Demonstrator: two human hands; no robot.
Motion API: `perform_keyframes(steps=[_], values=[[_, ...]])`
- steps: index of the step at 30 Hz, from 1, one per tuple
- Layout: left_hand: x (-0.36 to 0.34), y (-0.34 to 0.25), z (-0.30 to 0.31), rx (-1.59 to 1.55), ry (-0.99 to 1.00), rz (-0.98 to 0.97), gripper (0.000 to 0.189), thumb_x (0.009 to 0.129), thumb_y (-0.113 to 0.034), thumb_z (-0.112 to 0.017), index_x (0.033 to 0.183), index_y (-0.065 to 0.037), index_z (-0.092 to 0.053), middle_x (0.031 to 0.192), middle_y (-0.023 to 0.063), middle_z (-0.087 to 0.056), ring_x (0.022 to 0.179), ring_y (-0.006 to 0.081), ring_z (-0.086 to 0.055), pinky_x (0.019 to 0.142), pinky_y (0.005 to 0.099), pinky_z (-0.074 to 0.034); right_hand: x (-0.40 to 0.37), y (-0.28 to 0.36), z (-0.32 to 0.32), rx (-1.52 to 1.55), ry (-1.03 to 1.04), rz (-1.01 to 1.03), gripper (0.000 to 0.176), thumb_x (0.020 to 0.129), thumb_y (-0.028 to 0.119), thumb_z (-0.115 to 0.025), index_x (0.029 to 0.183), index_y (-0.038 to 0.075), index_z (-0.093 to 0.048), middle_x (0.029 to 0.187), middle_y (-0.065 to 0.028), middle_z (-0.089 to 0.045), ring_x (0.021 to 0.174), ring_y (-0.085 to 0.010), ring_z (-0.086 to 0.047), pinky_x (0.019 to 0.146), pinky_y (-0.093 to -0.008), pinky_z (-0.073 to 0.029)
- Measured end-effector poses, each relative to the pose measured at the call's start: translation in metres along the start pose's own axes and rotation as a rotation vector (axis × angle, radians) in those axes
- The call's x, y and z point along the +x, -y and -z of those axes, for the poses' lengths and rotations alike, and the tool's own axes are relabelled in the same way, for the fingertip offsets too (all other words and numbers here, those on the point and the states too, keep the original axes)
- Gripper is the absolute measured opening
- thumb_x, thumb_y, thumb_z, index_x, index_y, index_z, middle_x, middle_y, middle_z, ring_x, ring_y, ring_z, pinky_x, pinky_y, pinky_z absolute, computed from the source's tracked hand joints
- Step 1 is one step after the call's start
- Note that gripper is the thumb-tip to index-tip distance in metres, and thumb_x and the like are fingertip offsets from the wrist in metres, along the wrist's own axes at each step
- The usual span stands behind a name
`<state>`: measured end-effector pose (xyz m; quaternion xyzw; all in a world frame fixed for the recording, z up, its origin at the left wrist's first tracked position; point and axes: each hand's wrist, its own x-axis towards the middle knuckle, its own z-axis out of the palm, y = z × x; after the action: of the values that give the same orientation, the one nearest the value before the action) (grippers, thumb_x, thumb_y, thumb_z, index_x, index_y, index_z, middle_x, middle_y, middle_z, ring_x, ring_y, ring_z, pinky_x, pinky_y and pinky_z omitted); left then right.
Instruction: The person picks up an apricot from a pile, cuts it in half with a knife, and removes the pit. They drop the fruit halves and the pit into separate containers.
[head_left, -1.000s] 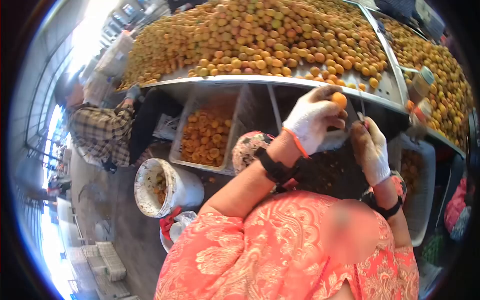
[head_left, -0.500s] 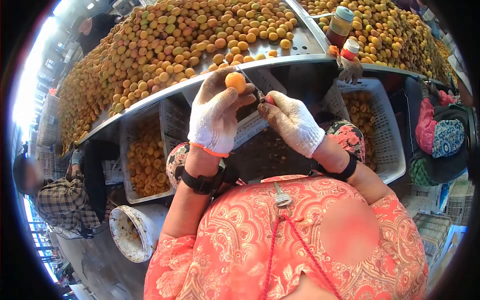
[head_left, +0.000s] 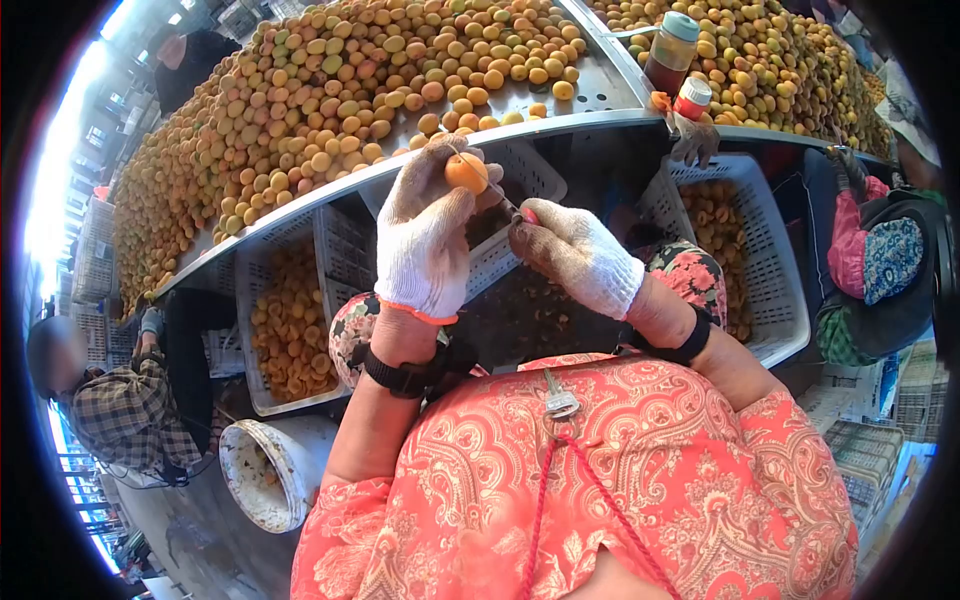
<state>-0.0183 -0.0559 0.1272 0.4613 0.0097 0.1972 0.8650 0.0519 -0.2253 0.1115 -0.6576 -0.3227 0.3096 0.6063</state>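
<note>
My left hand (head_left: pixel 425 225), in a white glove stained brown at the fingers, holds up an orange apricot (head_left: pixel 466 175) between thumb and fingertips. A slim knife (head_left: pixel 512 209) is gripped in my right hand (head_left: pixel 585 257), which wears a matching glove; a bit of red shows beside its thumb. The thin blade points up and left to the apricot and overlaps its upper side. Both hands are above my lap, just short of the metal table rim (head_left: pixel 400 158). Behind them, whole apricots (head_left: pixel 340 90) lie heaped on the table.
Crates of opened apricots stand below the rim, one at left (head_left: pixel 292 325) and one at right (head_left: pixel 775 250). A jar of dark liquid (head_left: pixel 671 52), a red bottle (head_left: pixel 693 97) and a hanging glove (head_left: pixel 692 140) are at the divider. A white bucket (head_left: pixel 265 475) stands lower left. People sit on both sides.
The knife blade has come from beside the apricot to across its upper side. My right hand has shifted slightly left and down, and the view has moved a little.
</note>
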Motion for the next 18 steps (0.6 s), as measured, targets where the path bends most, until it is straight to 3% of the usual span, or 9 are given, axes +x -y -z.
perform_keyframes(steps=[3, 5, 6, 8, 11, 18], values=[[0.0016, 0.0009, 0.0034, 0.032, 0.005, 0.001, 0.049, 0.086, -0.005, -0.066, 0.132, 0.003, -0.05, 0.117, 0.0158, -0.062, 0.111, 0.0317, -0.062, 0.096, 0.0423, -0.05, 0.0014, -0.0046, -0.0022, 0.137, 0.016, 0.02, 0.018, 0.101, 0.019, -0.051, 0.097, 0.002, -0.057, 0.076, -0.0001, -0.055, 0.073, -0.0083, -0.05, 0.066, -0.0273, -0.045], [0.0018, 0.0015, 0.0032, 0.024, -0.011, -0.012, 0.048, 0.086, -0.004, -0.066, 0.131, 0.003, -0.051, 0.117, 0.0162, -0.062, 0.111, 0.0319, -0.062, 0.096, 0.0426, -0.051, -0.0002, 0.0017, -0.0019, 0.053, 0.034, -0.013, 0.021, 0.103, 0.029, -0.051, 0.095, 0.009, -0.052, 0.076, 0.0079, -0.044, 0.066, -0.0025, -0.038, 0.057, -0.0196, -0.033], [0.002, 0.0012, 0.0034, 0.023, -0.011, -0.012, 0.048, 0.086, -0.004, -0.066, 0.131, 0.003, -0.051, 0.117, 0.0162, -0.062, 0.111, 0.0319, -0.062, 0.096, 0.0426, -0.051, -0.0001, 0.0012, -0.0014, 0.052, 0.034, -0.013, 0.021, 0.103, 0.029, -0.051, 0.095, 0.009, -0.052, 0.076, 0.0079, -0.044, 0.066, -0.0025, -0.038, 0.057, -0.0196, -0.033], [0.0027, 0.0005, 0.0042, -0.032, -0.01, 0.013, 0.043, 0.086, 0.004, -0.064, 0.128, 0.003, -0.052, 0.118, 0.0142, -0.061, 0.107, 0.029, -0.065, 0.092, 0.0393, -0.055, 0.0007, -0.0011, -0.0003, 0.094, 0.03, -0.006, 0.02, 0.102, 0.02, -0.05, 0.096, 0.003, -0.057, 0.077, 0.0021, -0.053, 0.073, -0.0073, -0.048, 0.066, -0.0257, -0.043], [0.0038, 0.0011, 0.0058, -0.026, -0.002, 0.001, 0.042, 0.087, 0.004, -0.064, 0.127, 0.003, -0.052, 0.117, 0.0142, -0.062, 0.107, 0.0281, -0.065, 0.092, 0.0389, -0.055, 0.0032, -0.0067, -0.0019, 0.236, 0.056, -0.016, 0.02, 0.103, 0.021, -0.049, 0.095, 0.005, -0.057, 0.076, 0.0029, -0.052, 0.072, -0.0068, -0.046, 0.066, -0.0252, -0.043], [0.0067, -0.004, -0.0008, 0.026, -0.049, -0.013, 0.04, 0.087, 0.004, -0.062, 0.127, 0.004, -0.053, 0.115, 0.015, -0.062, 0.105, 0.027, -0.065, 0.09, 0.0377, -0.055, 0.005, -0.005, -0.0008, 0.178, 0.066, -0.029, 0.022, 0.103, 0.023, -0.049, 0.094, 0.005, -0.057, 0.076, 0.0028, -0.052, 0.072, -0.007, -0.047, 0.065, -0.0254, -0.043]])
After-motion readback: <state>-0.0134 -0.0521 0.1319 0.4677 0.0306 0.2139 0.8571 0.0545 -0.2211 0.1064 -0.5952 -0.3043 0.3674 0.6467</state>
